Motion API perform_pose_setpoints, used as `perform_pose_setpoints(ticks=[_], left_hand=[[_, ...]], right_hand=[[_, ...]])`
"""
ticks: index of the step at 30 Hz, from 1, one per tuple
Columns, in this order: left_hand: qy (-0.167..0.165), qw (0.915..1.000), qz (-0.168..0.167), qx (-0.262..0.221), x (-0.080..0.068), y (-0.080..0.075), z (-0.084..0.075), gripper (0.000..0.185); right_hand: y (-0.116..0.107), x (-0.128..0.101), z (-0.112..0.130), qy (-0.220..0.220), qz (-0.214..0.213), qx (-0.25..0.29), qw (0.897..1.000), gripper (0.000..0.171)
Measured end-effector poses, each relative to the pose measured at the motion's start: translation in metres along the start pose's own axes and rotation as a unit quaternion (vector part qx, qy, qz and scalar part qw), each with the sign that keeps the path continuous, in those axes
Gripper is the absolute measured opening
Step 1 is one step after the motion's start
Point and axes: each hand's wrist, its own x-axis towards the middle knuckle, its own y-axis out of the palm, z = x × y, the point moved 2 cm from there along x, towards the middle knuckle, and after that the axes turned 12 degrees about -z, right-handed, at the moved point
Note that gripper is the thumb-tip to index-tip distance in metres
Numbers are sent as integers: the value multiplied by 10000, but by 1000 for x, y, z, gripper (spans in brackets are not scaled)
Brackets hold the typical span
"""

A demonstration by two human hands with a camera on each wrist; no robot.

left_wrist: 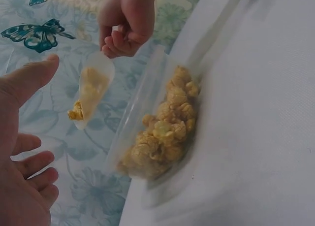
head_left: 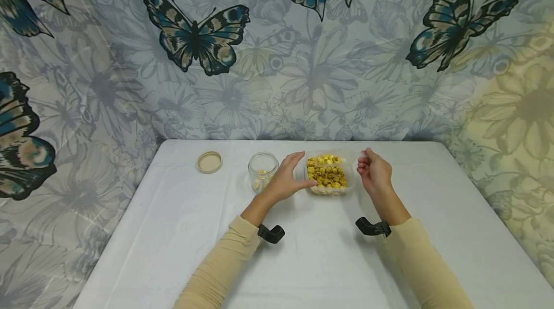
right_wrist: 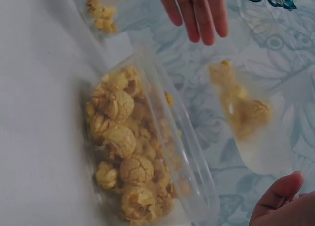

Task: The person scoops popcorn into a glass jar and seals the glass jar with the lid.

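barely begun: scooping popcorn toward the jar
right hand [head_left: 374,170] grips a loaded clear scoop [left_wrist: 92,90]; left hand [head_left: 287,179] lies open, touching the container [head_left: 329,189] at nine o'clock; jar [head_left: 262,170] holds little.

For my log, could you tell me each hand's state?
Left hand: open, beside the popcorn tray.
Right hand: gripping a clear scoop with popcorn.

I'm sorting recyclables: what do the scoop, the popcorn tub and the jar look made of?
Scoop: frosted translucent plastic, the popcorn showing through. Tub: thin clear plastic with see-through walls. Jar: clear and glossy, probably glass, though possibly plastic.
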Motion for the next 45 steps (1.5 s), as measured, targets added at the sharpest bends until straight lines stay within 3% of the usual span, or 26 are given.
perform_pose_setpoints(ticks=[17,25,31,45], left_hand=[[173,9992,-331,-114,-2,-29,-12,87],[119,9986,-502,79,-3,-39,-8,87],[171,9973,-642,317,-3,-47,-7,89],[17,9962,-780,380,-5,-62,4,94]], right_hand=[[17,-2,1,-35,288,94,9995,17],[26,-7,2,-39,306,-12,9995,12],[31,-9,1,-41,536,44,9985,11],[45,-16,-4,-83,947,-101,9954,11]])
